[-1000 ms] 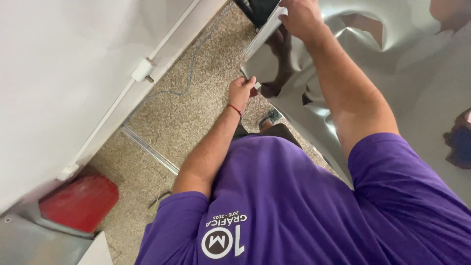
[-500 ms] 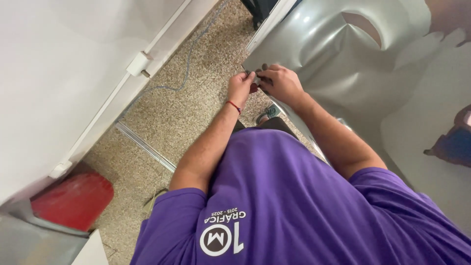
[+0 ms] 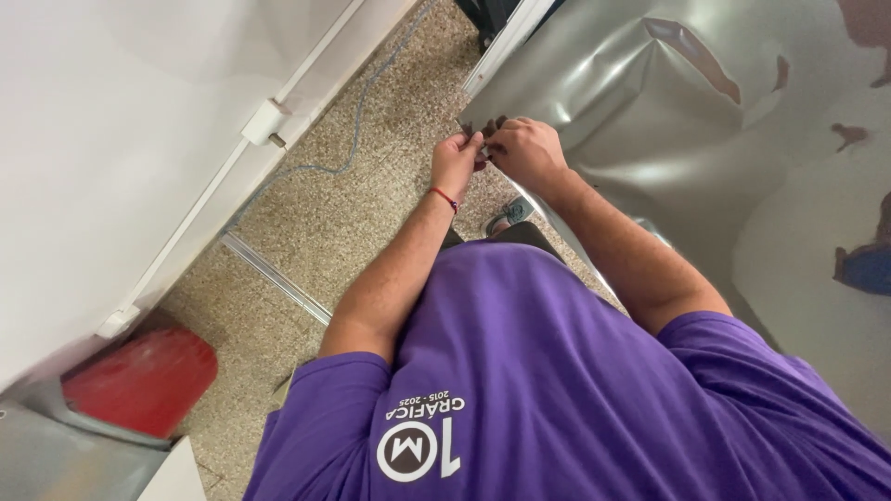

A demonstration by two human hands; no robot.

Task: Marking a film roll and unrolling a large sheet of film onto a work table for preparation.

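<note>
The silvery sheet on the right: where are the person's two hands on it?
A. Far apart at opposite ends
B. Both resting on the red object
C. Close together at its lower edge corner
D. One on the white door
C: the left hand and right hand meet, fingers pinching the edge of the silvery sheet.

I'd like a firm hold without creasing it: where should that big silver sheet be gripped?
Probably at its near corner edge, where the left hand and right hand meet, pinching from the floor side. The silver sheet ends there in a free, thin edge; farther in it bulges and dents.
</note>
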